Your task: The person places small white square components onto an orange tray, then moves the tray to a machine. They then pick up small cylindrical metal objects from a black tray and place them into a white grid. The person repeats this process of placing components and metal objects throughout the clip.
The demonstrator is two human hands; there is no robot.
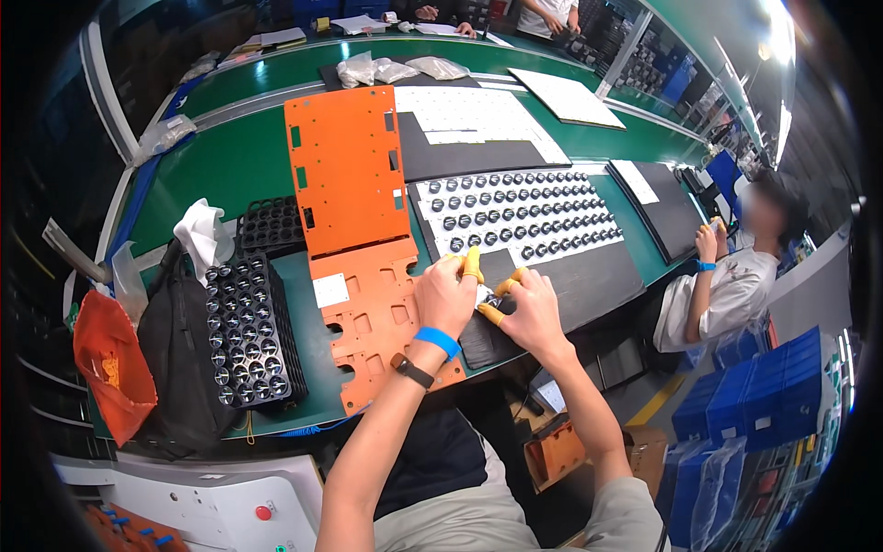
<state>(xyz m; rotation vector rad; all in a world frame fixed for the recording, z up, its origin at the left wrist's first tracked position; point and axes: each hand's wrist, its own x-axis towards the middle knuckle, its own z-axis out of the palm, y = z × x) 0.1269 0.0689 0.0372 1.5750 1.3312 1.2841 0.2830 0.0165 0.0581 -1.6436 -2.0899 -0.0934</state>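
Note:
My left hand [443, 293] and my right hand [535, 315] meet over the near edge of a black foam mat [589, 276], yellow cots on some of their fingertips. Pinched between them is a small black-and-white part [485, 296], its exact kind too small to make out. Just beyond the hands, a white perforated board [428, 216] carries rows of round black parts with shiny tops. Left of my left hand lies an orange panel [368, 354] with cutouts, and behind it an orange lid [345, 175] is tilted up.
At left stands a stack of black trays [285, 368] holding similar round parts, beside a dark bag [179, 359] and an open orange pouch [101, 368]. Plastic bags [395, 70] lie at the back. A co-worker [736, 276] sits at the right, near blue bins [754, 396].

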